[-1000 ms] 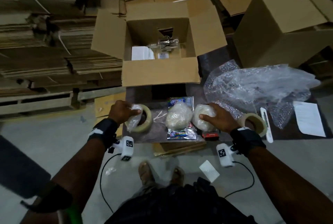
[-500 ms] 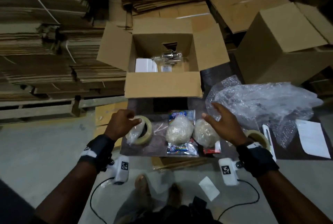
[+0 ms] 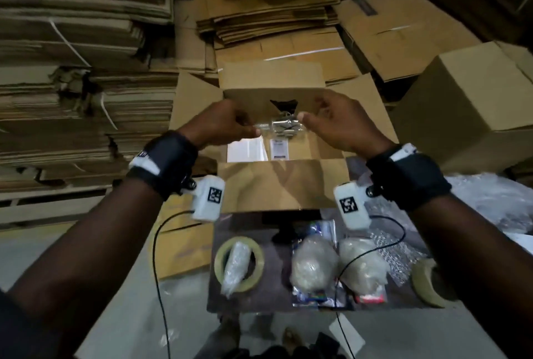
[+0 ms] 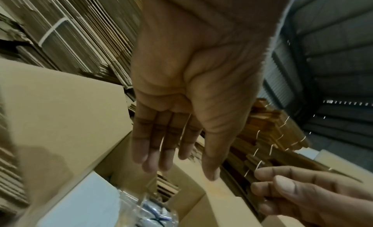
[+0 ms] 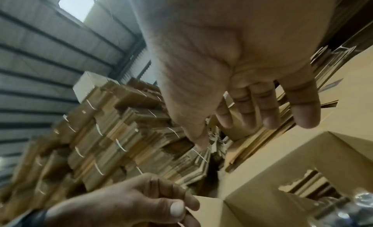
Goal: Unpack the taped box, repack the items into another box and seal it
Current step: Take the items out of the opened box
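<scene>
The open cardboard box (image 3: pixel 274 185) stands ahead of me with its flaps spread. Inside lie a clear plastic packet of metal parts (image 3: pixel 284 125), a white sheet (image 3: pixel 245 150) and a small label card (image 3: pixel 279 149). My left hand (image 3: pixel 248 128) and right hand (image 3: pixel 308 117) hover over the box on either side of the packet. Both wrist views show straight, relaxed fingers with nothing in them; the packet (image 4: pixel 149 214) lies below the left fingers (image 4: pixel 153 158). Whether a fingertip touches it I cannot tell.
On the dark mat (image 3: pixel 271 257) in front lie a tape roll (image 3: pixel 222 260) with a small wrapped item (image 3: pixel 235 266) in it, two wrapped round bundles (image 3: pixel 313 266) (image 3: pixel 362 266) and another tape roll (image 3: pixel 427 283). Bubble wrap (image 3: pixel 490 203) and a closed box (image 3: pixel 467 99) stand right; flat cardboard stacks (image 3: pixel 72 70) left.
My left hand let go of the tape roll and small wrapped item, my right hand left the wrapped bundle. Both rose forward over the open box.
</scene>
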